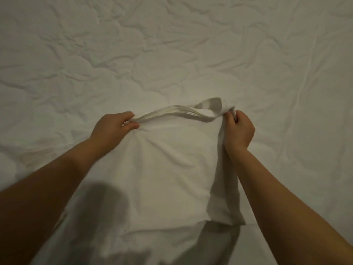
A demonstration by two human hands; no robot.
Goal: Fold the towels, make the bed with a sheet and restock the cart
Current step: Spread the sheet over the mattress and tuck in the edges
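Observation:
A white towel (168,169) hangs in front of me, held up by its top edge over the bed. My left hand (112,129) pinches the top left corner between thumb and fingers. My right hand (239,129) grips the top right corner, where the cloth bunches into a loop. The upper edge sags in layered folds between the two hands. The towel's lower end drapes down toward me and its bottom corner shows at the lower right. A wrinkled white sheet (172,44) covers the bed beneath.
The creased sheet fills the whole view on every side of the towel. A dark shadow (103,203) falls across the lower left of the towel. No cart or other objects are in view.

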